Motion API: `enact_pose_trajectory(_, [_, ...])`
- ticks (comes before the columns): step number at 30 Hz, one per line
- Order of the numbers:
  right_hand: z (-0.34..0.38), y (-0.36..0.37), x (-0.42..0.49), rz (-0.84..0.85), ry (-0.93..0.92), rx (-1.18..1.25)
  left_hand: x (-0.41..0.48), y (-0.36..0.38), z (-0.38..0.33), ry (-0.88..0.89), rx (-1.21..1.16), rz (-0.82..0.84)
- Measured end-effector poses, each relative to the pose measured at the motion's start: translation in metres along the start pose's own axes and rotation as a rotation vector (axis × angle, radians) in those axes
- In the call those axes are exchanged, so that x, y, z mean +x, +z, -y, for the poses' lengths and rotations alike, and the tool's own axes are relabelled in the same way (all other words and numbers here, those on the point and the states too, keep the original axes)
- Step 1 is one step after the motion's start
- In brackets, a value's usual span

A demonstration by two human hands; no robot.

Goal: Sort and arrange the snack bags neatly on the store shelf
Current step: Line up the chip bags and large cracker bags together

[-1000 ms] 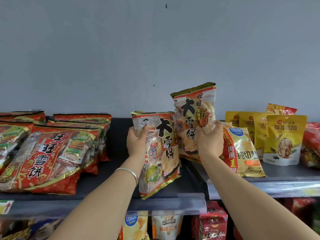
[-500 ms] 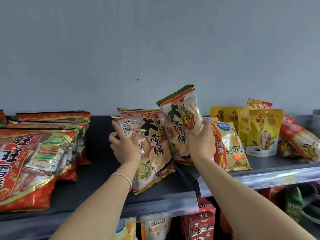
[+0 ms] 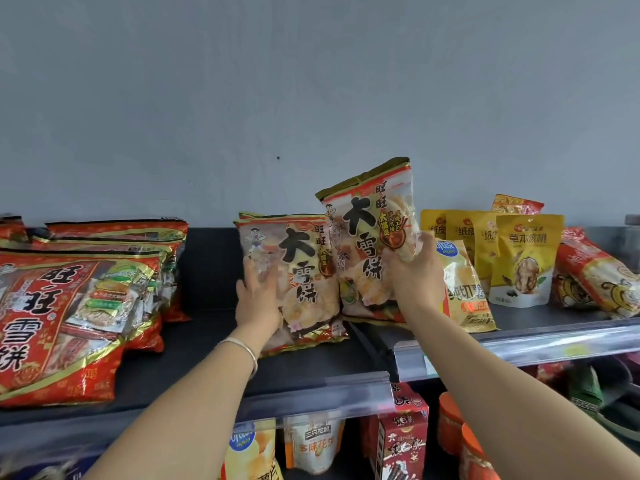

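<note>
Left hand (image 3: 258, 299), fingers flat, props the standing bag (image 3: 304, 271) so it won't flop; right hand (image 3: 415, 275) fingers grip the second bag (image 3: 367, 237), probably to slot alongside.

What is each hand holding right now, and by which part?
The right hand grips the raised cracker bag by its right edge, mid-height. The left hand only presses flat on the left front of the standing cracker bag.
</note>
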State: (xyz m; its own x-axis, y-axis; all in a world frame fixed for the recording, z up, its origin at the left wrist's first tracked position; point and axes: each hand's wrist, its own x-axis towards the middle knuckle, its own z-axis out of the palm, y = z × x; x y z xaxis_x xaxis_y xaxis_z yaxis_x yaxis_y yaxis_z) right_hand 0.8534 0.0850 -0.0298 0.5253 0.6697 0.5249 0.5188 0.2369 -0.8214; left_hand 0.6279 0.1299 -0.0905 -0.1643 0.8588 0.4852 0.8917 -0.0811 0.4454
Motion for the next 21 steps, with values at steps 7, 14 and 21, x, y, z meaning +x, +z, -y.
enact_pose_trajectory(7, [0.001,-0.023,-0.003,0.084,-0.034,0.066,-0.004,0.003,-0.008,-0.050,0.060,0.184])
enact_pose_trajectory(14, [0.006,-0.012,-0.006,0.126,0.039,0.275,-0.012,-0.022,-0.035,0.072,-0.459,0.133])
enact_pose_trajectory(21, [0.009,0.019,-0.022,0.305,0.091,0.436,-0.022,-0.030,-0.017,-0.114,-0.866,0.201])
